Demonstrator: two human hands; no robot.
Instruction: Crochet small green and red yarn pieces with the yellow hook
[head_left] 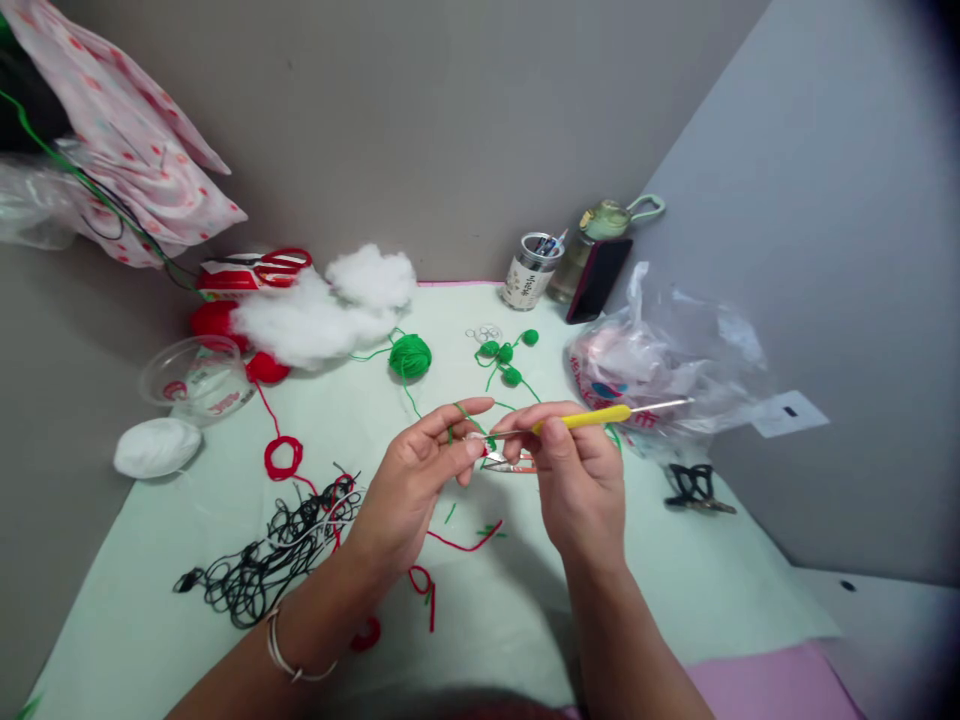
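Tabletop [675, 590]: pale green, it is spreading beneath both hands, with grey walls [450, 120] rising behind it.
Left hand [409, 470]: its thumb and fingertips are clamping a small crocheted piece [491, 443] in red, white and green, while green yarn [451, 434] is wrapping a finger.
Right hand [581, 480]: its thumb and fingers are closing together on a yellow-handled hook [585, 418].
Hook: one thin metal end is meeting the piece between the hands (whether it is sitting inside a stitch, I cannot tell), and the other is pointing out to the right.
Snips [521, 463]: they are lying just beyond the piece, partly hidden by the right hand.
Green ball [410, 357]: it is resting near white stuffing [296, 325], trailing strands.
Black cord [259, 565]: it is tangling beside the left forearm.
Phone [598, 282]: it is leaning against a bottle [571, 265], near a pen can [529, 275].
Plastic bag [660, 365]: it is slumping by the right wall.
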